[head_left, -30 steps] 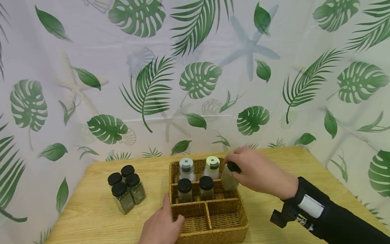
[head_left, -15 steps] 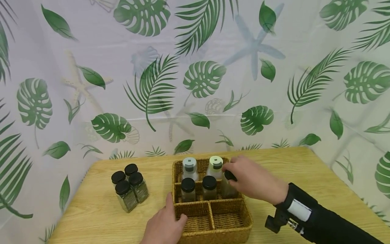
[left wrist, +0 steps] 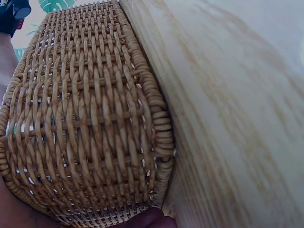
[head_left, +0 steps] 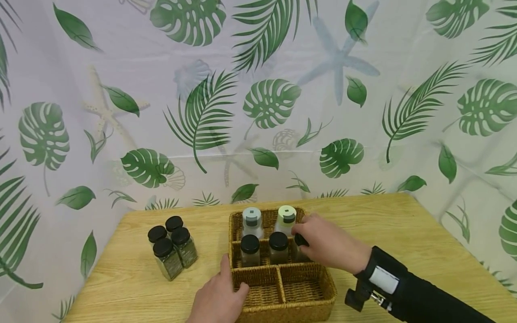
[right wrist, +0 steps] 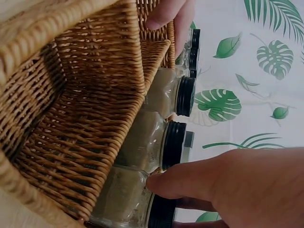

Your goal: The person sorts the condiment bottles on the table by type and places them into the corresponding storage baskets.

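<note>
My right hand [head_left: 329, 244] holds a glass spice jar by its black lid [right wrist: 161, 213], at the right end of the wicker basket's middle row. Its thumb lies against the jar [right wrist: 118, 197] in the right wrist view. Beside it stand two similar black-lidded jars [head_left: 278, 244] [head_left: 250, 246], upright. My left hand [head_left: 220, 296] grips the left side of the basket [head_left: 291, 312], with the thumb over the rim. Behind the jars are two white bottles, one with a pale blue cap [head_left: 252, 214], one with a yellow-green cap [head_left: 287, 212].
Several black-lidded jars of dried herbs [head_left: 171, 264] stand grouped on the wooden table [head_left: 117, 278], left of the basket. The basket's two front compartments [head_left: 304, 289] hold nothing. A leaf-patterned cloth [head_left: 262, 103] hangs behind the table.
My right hand has lowered the tilted jar into the middle row, and the jar now stands more upright beside the others. My left hand keeps its hold on the basket. The head view shifted slightly.
</note>
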### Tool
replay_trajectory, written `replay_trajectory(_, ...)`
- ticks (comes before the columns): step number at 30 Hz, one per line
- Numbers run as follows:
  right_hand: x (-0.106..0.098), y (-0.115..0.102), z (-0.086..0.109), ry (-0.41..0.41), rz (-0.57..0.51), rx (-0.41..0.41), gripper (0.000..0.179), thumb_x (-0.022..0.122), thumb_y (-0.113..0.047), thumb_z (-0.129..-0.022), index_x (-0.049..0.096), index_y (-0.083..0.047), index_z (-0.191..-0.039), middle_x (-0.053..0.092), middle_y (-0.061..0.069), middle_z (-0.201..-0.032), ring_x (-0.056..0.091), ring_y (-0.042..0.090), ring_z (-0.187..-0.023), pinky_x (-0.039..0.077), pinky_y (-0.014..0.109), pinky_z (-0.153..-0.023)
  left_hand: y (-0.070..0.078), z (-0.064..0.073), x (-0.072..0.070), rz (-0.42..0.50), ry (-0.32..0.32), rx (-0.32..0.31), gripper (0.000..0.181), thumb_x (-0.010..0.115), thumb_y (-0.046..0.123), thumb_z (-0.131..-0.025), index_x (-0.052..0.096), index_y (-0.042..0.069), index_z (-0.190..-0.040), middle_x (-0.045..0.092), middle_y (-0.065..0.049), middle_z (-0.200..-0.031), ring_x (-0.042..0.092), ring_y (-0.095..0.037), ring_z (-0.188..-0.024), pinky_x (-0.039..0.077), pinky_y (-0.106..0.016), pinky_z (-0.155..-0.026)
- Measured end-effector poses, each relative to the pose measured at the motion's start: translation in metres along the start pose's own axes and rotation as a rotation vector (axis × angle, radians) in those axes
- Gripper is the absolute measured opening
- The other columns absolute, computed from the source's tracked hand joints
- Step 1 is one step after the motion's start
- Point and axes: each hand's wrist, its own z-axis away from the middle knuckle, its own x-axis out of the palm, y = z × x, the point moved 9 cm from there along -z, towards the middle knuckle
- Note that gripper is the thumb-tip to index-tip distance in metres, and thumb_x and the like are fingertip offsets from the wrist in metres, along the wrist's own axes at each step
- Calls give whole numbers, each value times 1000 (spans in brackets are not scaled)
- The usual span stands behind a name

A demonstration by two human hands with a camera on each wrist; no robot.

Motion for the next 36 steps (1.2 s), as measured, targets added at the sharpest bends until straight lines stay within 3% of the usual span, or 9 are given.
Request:
replay_trajectory(6,5,0,-1,-19,-23,7,23,73,-9,-78,71,-5,-101,64,6,-87,54,15,-73,47,30,-58,0,0,1,19,-16,3,86,54,41,-86,17,-6,-148,64,-9,-71,52,-21,-51,41,-41,-45)
replay_trajectory(15,6,3,1,-16,-56,41,31,72,-10,-79,69,-4,-110,64,9,-93,56,18,-79,47,33,-61,0,0,-2,9,-6,7,86,53,41,-86,18,-7,-148,68,-14,-86,55,-22,-55,43,-42,-47)
replay_trajectory(20,8,9,5,-13,-83,85,40,71,-17,-81,65,-6,-120,64,7,-101,56,18,-85,46,33,-64,1,1,-1,13,-5,2,85,54,40,-86,18,-6,-148,66,-11,-78,52,-21,-52,41,-41,-45)
replay_trajectory(27,-3,21,12,98,-138,137,34,63,-37,-91,68,-10,-112,66,4,-97,59,16,-84,52,36,-67,0,1,0,18,-27,-15,85,53,41,-87,17,-5,-148,60,-7,-64,50,-21,-49,39,-41,-44)
replay_trajectory(32,-12,42,17,212,-184,206,22,58,-33,-95,71,-15,-99,68,-1,-91,59,13,-80,52,37,-66,-1,0,1,15,-26,-19,85,53,41,-86,18,-6,-148,57,-5,-61,49,-21,-49,39,-41,-44)
replay_trajectory(36,-8,63,23,250,-222,274,20,57,-29,-96,71,-15,-94,66,-4,-81,54,8,-67,48,33,-58,0,1,1,23,-34,-26,85,53,40,-87,18,-5,-148,54,-5,-55,48,-22,-46,36,-40,-41)
